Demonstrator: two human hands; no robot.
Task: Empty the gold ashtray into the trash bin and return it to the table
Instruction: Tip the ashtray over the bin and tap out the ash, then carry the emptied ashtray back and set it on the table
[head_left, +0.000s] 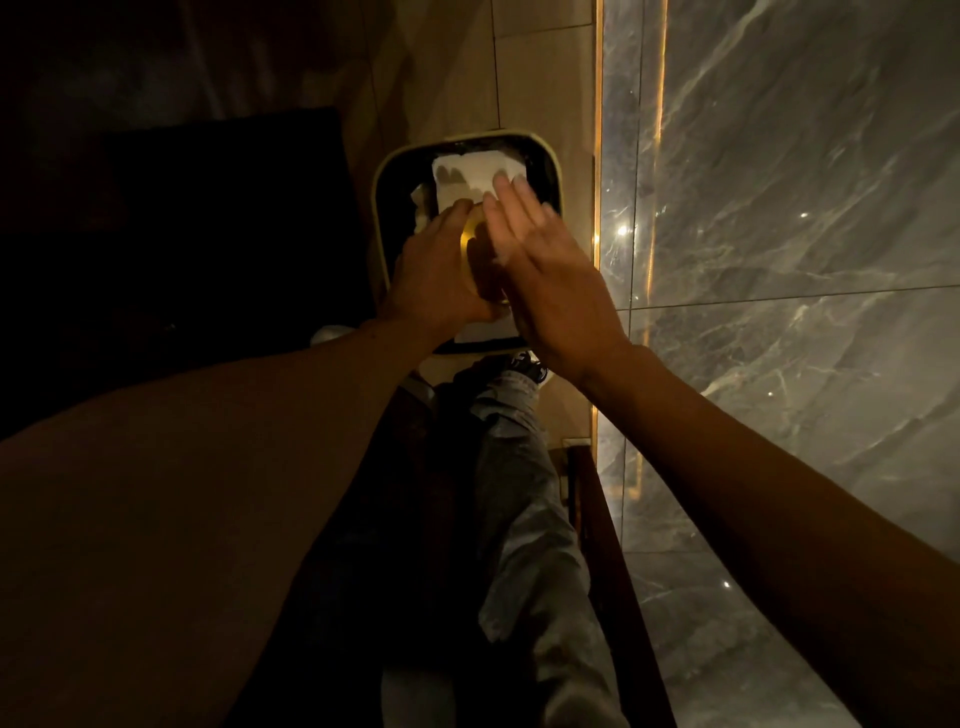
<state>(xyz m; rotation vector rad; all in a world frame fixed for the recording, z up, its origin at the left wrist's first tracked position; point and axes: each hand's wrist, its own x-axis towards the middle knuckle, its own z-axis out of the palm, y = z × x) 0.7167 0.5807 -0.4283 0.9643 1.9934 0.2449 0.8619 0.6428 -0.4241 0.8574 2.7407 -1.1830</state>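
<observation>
While both hands hang over one trash bin (385, 171), the left hand (435, 270) closes its grip around the single gold ashtray (475, 254), tilted on edge. Beside it the right hand (550, 260) is flat, fingers spread, against the ashtray. Two white napkins (467, 174) lie below.

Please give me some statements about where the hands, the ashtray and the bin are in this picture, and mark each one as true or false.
1. The left hand holds the gold ashtray above the trash bin. True.
2. The right hand is closed into a fist. False: its fingers are stretched out flat beside the ashtray.
3. White paper tissues lie inside the bin. True.
4. The bin stands on a table. False: it stands on the tiled floor, next to a marble wall.
5. The ashtray rests on the floor. False: it is held in the air.
</observation>
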